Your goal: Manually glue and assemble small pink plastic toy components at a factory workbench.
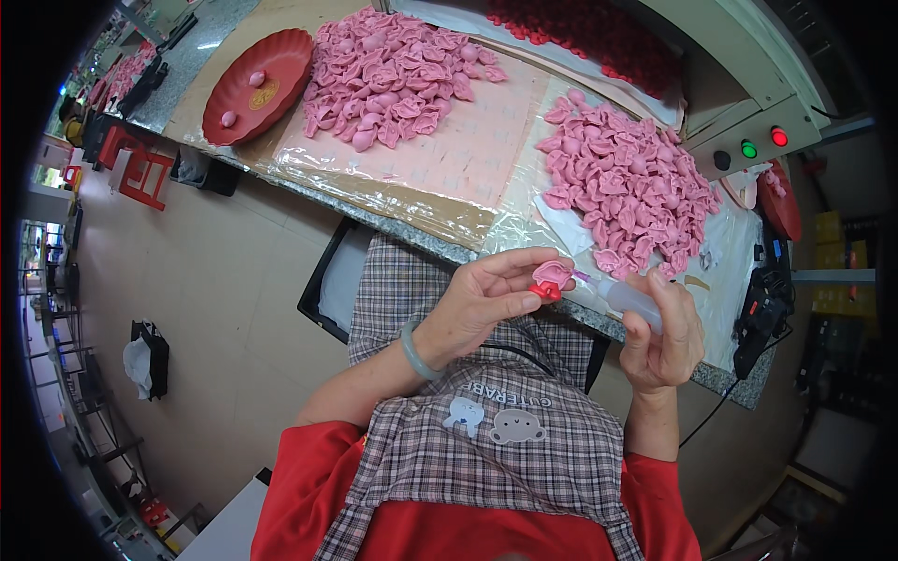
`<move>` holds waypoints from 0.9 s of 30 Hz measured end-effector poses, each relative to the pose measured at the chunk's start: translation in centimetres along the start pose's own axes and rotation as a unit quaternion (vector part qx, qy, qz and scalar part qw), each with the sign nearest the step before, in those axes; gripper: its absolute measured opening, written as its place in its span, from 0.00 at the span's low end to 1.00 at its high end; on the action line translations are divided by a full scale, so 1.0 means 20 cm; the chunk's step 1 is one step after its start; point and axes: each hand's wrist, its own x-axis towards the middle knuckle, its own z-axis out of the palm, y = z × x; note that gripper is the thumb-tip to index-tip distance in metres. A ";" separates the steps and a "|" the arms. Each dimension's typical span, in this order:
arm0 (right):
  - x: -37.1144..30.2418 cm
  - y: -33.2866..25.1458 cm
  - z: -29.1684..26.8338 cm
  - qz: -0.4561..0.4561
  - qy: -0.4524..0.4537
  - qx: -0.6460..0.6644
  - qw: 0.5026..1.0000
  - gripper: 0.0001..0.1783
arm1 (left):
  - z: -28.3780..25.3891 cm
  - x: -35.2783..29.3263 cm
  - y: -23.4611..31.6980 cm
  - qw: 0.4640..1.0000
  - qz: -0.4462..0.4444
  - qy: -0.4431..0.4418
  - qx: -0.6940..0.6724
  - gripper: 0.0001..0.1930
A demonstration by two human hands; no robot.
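My left hand (486, 299) pinches a small pink petal-shaped piece (552, 273) with a small red piece (545, 292) under it, held over my lap. My right hand (664, 332) grips a translucent squeeze bottle (631, 301) whose thin nozzle points at the pink piece. Just beyond my hands, on the table's near right part, lies a heap of several pink pieces (631, 187). A second, larger heap of pink pieces (393, 75) lies farther left on a pink sheet.
A red plate (248, 117) with two pink balls sits at the table's far left. A control box with a green button (748, 149) and a red button (778, 136) stands at right. A pile of red pieces (599, 33) lies at the back. A black tool (760, 313) rests at the table's right edge.
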 end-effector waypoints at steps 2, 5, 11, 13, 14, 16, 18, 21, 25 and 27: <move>0.00 0.00 0.00 -0.002 0.000 -0.003 1.000 0.23 | 0.00 0.00 0.00 1.000 0.003 0.004 0.005 0.27; 0.00 0.00 0.00 -0.005 -0.002 -0.008 1.000 0.23 | 0.00 0.00 0.00 1.000 0.009 0.007 0.011 0.26; 0.00 0.00 0.00 -0.008 -0.001 -0.009 1.000 0.23 | 0.00 0.00 0.00 0.999 0.023 0.011 0.027 0.26; 0.00 0.00 0.00 -0.006 0.000 -0.007 1.000 0.23 | -0.01 0.00 0.00 0.999 0.024 0.008 0.035 0.26; 0.00 0.00 0.00 -0.006 -0.001 -0.006 1.000 0.23 | -0.01 0.01 0.00 0.999 0.024 0.008 0.035 0.26; 0.00 0.00 0.00 -0.005 -0.002 -0.005 1.000 0.23 | -0.01 0.01 -0.01 0.999 0.030 0.010 0.034 0.26; 0.01 0.00 0.00 -0.004 -0.001 -0.006 1.000 0.23 | -0.01 0.01 -0.01 0.999 0.033 0.012 0.033 0.26; 0.00 0.01 0.00 -0.001 -0.004 -0.007 1.000 0.23 | -0.01 0.01 0.00 0.999 0.035 0.013 0.033 0.26; 0.00 0.01 0.00 0.002 0.001 -0.001 1.000 0.23 | -0.01 0.01 0.00 0.999 0.035 0.013 0.022 0.26; 0.00 0.01 -0.01 0.003 0.006 -0.005 1.000 0.23 | -0.01 0.01 0.00 0.999 0.035 0.014 0.021 0.26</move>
